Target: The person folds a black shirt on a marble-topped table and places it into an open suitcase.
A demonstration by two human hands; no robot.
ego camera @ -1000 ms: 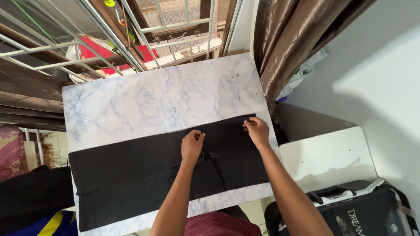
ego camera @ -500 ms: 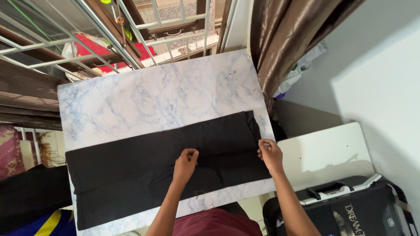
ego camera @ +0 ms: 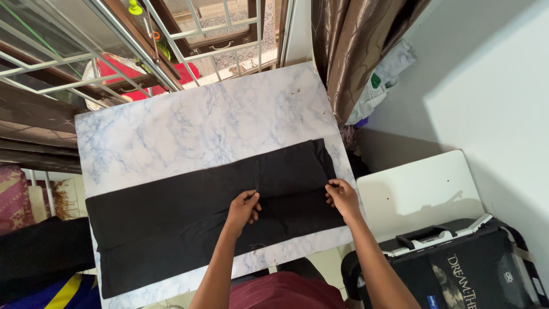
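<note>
We pinch the flat black cloth garment (ego camera: 200, 212) on the marble-patterned counter (ego camera: 189, 126) | left hand (ego camera: 243, 207) mid-cloth, right hand (ego camera: 342, 197) right end | long axis runs left-right.

black case (ego camera: 474, 274) | lower right, on floor | pale lettering printed on its side | small blue label (ego camera: 428, 300) seen at bottom edge

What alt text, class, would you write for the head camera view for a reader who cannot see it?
Two bare hands, left hand and right hand, pinch a long black garment lying flat across a marble-patterned table. A brown curtain hangs at the right.
</note>
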